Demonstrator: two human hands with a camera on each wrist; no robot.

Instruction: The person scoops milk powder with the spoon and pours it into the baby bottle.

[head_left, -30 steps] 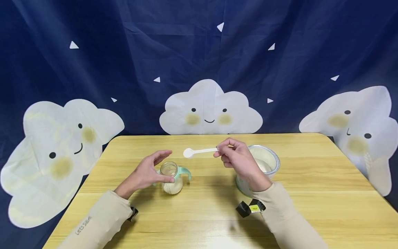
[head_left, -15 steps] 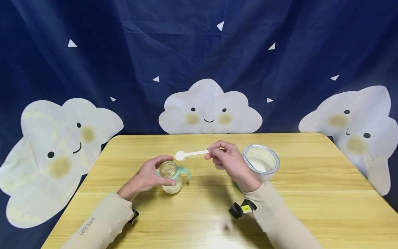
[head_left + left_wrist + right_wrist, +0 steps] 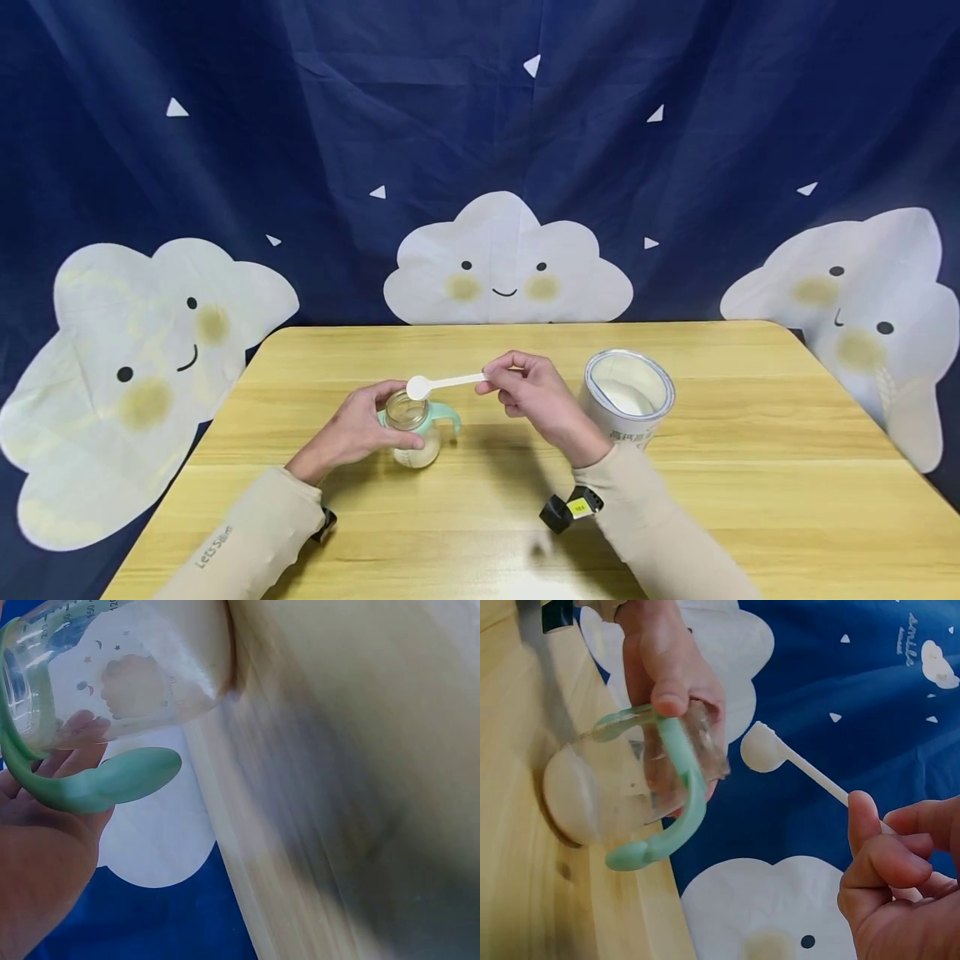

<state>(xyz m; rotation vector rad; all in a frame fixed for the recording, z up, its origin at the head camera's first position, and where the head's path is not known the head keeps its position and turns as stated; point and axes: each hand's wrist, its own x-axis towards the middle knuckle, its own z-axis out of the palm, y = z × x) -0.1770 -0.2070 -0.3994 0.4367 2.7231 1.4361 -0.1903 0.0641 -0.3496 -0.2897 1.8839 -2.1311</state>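
Observation:
A clear baby bottle [image 3: 417, 454] with mint-green handles [image 3: 679, 825] stands uncapped on the table, white powder lying in its bottom. My left hand [image 3: 358, 429] grips it round the neck, thumb on the near side and fingers on the far side. My right hand [image 3: 528, 396] pinches the end of a long-handled white scoop [image 3: 450, 382]. In the right wrist view the scoop's bowl [image 3: 763, 748] is heaped with white powder and sits just off the bottle's mouth. From the head view the bowl overlaps the far edge of the bottle's rim.
An open milk powder can [image 3: 592, 393] with a silver rim and pale powder inside stands to the right, partly behind my right wrist. Both stand on a wooden table [image 3: 450, 533]. A dark blue curtain [image 3: 450, 125] with smiling clouds hangs behind its far edge.
My right hand has carried the scoop leftward and slightly down, from beside the can to the bottle's mouth. The left hand has closed in round the bottle's neck, which stays in place.

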